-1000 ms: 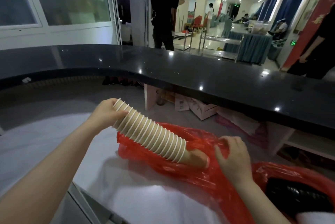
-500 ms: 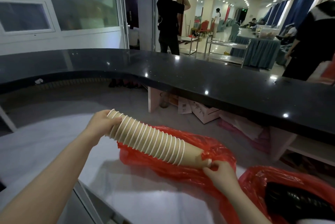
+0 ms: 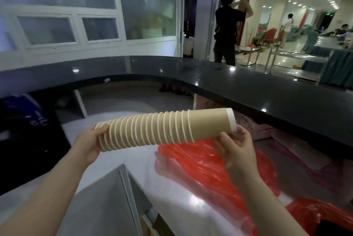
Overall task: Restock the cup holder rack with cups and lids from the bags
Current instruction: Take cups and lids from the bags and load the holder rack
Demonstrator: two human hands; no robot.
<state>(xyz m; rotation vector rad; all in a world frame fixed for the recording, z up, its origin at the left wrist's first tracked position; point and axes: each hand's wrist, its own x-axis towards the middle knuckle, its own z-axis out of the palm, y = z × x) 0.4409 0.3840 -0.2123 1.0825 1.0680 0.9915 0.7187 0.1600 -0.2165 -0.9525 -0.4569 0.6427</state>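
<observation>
Head view:
Cup stack: your sleeve of nested brown paper cups (image 3: 164,130) lies nearly level in the air between your two hands, above the grey worktop (image 3: 107,161).
Left hand: your left hand (image 3: 89,145) grips the stack's wide rim end, thumb on top and fingers curled underneath.
Right hand: your right hand (image 3: 236,146) holds the narrow base end, fingers curled round its white bottom edge.
Red bag: the red plastic bag (image 3: 206,165) lies crumpled on the worktop just below the stack, apart from it.
Counter: a black curved counter (image 3: 248,86) runs behind.

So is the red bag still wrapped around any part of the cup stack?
No. The cup stack is held in the air between left hand and right hand, above the red bag, bare from end to end.
</observation>
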